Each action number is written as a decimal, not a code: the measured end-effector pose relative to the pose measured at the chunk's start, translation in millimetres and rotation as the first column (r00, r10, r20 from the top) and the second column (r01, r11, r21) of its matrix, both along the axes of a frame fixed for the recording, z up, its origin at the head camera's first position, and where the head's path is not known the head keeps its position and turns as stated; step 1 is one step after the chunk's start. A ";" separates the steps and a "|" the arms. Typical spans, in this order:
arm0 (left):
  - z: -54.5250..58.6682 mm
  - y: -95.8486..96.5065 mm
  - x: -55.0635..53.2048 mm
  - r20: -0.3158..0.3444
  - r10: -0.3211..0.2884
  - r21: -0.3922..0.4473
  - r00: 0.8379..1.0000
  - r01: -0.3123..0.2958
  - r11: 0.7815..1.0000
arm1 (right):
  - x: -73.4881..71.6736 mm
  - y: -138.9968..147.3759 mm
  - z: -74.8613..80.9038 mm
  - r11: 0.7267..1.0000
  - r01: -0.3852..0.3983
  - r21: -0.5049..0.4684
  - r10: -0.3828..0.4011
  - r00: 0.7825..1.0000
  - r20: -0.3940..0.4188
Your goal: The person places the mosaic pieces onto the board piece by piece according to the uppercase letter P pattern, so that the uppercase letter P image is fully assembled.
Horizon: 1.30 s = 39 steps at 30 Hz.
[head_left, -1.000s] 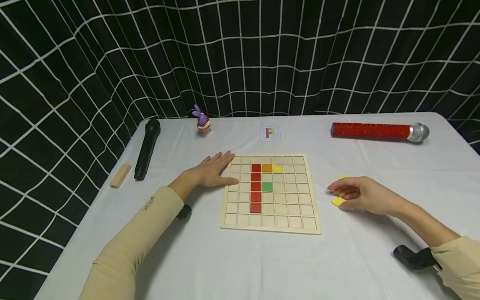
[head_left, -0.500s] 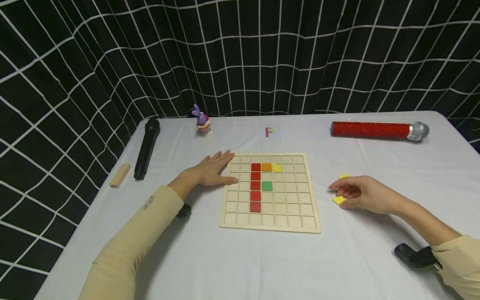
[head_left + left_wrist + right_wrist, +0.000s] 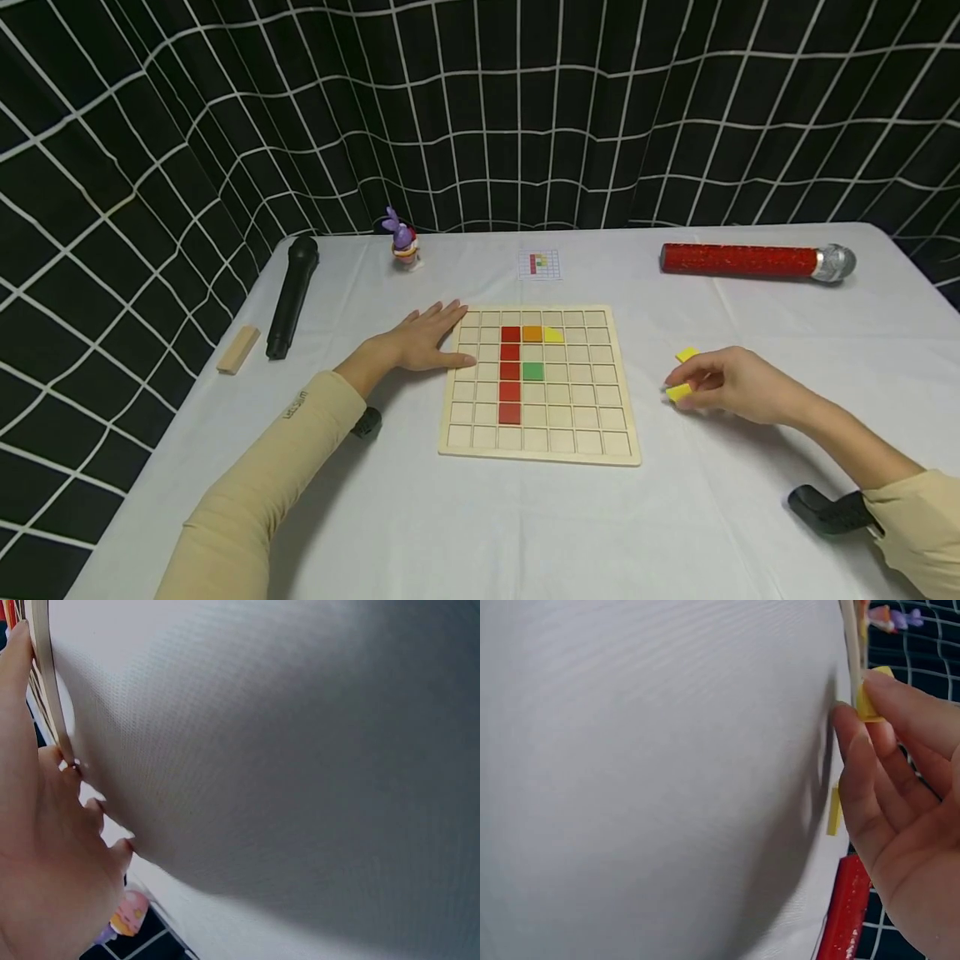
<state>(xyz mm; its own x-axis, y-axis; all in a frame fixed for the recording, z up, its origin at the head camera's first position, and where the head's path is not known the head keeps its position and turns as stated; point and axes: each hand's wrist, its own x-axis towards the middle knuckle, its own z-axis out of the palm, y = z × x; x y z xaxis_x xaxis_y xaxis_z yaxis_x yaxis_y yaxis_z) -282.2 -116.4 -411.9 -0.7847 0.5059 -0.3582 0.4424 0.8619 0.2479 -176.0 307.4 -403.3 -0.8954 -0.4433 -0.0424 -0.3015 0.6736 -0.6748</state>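
A square wooden grid board (image 3: 573, 418) lies mid-table. Set in its cells are a column of several red tiles (image 3: 509, 372), an orange tile (image 3: 532, 334), a yellow tile with one rounded corner (image 3: 553, 335) and a green tile (image 3: 533, 372). My left hand (image 3: 423, 342) rests flat on the board's left edge, thumb and fingers spread. To the right of the board, my right hand (image 3: 738, 387) pinches a yellow tile (image 3: 678, 393) between thumb and fingers, also seen in the right wrist view. Another yellow tile (image 3: 686, 355) lies on the cloth just beyond those fingers.
Behind the board lies a small printed pattern card (image 3: 539, 265). A purple-eared figurine (image 3: 405, 242) stands at the back. A black microphone (image 3: 293, 297) and a wooden block (image 3: 239, 350) lie at left, and a red glittery microphone (image 3: 753, 260) at back right.
The right hand's pinched yellow tile has tipped up and risen slightly, its face now turned more to the head camera. More of the other yellow tile shows. The left hand has stayed put.
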 end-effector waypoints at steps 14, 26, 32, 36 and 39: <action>0.9 0.1 2.3 0.004 0.000 0.015 1.000 0.000 1.000 | -5.9 -9.8 10.0 0.968 0.223 -0.118 -0.200 0.964 0.177; 1.0 0.5 1.6 0.003 0.003 0.011 1.000 -0.003 1.000 | -11.8 -26.2 7.9 0.963 0.226 -0.147 -0.189 0.954 0.231; -0.2 0.4 0.4 0.006 0.006 0.013 1.000 -0.006 1.000 | -12.0 -37.3 6.8 0.967 0.222 -0.126 -0.191 0.957 0.220; -0.5 0.4 0.0 0.004 0.010 0.008 1.000 -0.010 1.000 | -14.1 -44.7 6.5 0.972 0.204 -0.115 -0.176 0.960 0.218; -0.9 0.4 -0.3 0.003 0.012 0.006 1.000 -0.012 1.000 | -15.9 -49.3 6.2 0.973 0.194 -0.126 -0.161 0.959 0.231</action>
<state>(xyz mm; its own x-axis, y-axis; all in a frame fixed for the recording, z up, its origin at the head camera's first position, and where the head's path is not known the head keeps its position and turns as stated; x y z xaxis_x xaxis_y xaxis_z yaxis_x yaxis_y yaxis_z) -282.5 -116.0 -412.8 -0.7900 0.4982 -0.3574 0.4311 0.8658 0.2540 -191.9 258.1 -397.2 -0.9363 -0.2939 -0.1920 -0.0208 0.5925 -0.8053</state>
